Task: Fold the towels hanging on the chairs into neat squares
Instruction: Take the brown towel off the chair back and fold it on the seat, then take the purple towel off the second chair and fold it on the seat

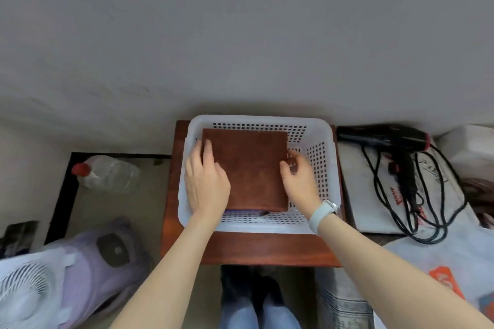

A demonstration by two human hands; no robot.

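Folded brown towel [248, 168] going into the white basket [324, 125] on the little wooden table [267, 251]

From where I stand, the towel already lies as a neat square inside the basket, on top of something with a blue edge I can't make out. The left hand [205, 181] lies flat on the towel's left side, fingers straight, pressing it down; the right hand [298, 177] has its fingers curled at the towel's right edge, apparently pinching it, though I can't see the fingertips clearly. It looks soft, light and a bit limp, so I'd guess it sags and slips out of its fold if lifted by one corner; best to take it by both side edges, or slide a palm underneath. A black hair dryer [401, 141] lies off to the right
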